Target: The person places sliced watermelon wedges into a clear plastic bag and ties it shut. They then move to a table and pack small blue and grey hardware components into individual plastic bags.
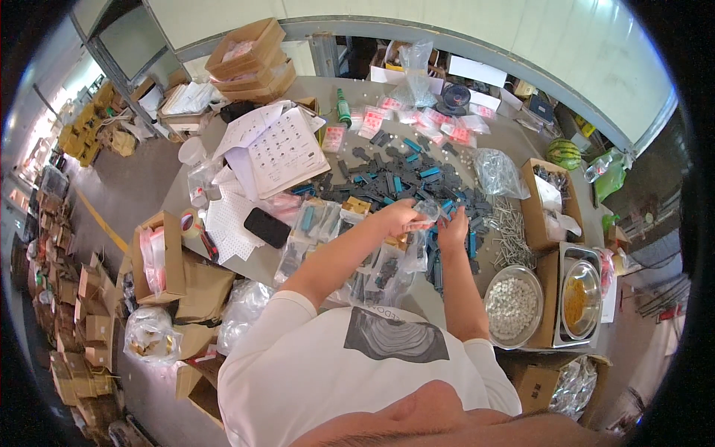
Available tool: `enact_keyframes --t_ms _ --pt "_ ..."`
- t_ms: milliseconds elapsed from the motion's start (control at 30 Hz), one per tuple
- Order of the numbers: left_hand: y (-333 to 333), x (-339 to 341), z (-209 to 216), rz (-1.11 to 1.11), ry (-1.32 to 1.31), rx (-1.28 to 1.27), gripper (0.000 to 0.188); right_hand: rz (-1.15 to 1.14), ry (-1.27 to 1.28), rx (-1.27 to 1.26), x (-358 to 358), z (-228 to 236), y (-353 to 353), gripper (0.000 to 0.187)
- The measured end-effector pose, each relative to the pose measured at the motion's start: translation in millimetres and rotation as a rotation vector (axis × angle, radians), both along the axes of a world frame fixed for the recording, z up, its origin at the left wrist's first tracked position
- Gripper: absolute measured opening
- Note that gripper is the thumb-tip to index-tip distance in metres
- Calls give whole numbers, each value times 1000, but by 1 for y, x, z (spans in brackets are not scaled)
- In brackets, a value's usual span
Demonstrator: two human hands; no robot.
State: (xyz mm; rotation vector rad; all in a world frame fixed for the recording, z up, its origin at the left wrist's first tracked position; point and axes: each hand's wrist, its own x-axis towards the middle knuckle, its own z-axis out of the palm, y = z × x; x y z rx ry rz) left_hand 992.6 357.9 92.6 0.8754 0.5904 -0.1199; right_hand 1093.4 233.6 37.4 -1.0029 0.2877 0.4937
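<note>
Gleaming clear plastic bag, crinkled, pinched in left grip, right grip hold unclear

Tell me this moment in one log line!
Left hand: holding clear bag | right hand: nearby, grip unclear | beyond: pile of grey and blue parts

Bright light glares at far left, and edges bow toward black corners.
</note>
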Motion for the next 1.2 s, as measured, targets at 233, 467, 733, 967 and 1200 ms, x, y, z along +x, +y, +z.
enact_keyframes --t_ms 233,467,733,967,1200 --pt "25 -6 14 -335 -111 228 40 476 -871 -410 -74 -17 0 17" --pt "39 -43 37 -512 -301 803 41 978 -1105 -580 -89 34 3 24" --pt "52 -56 20 -229 -314 598 27 772 -1455 -543 -90 50 -1 16" --pt "52 -38 3 -341 -156 775 24 938 -1136 -486 -98 65 -22 12" --pt "52 -41 -11 -526 -179 956 30 896 -890 -154 -83 45 -27 10"
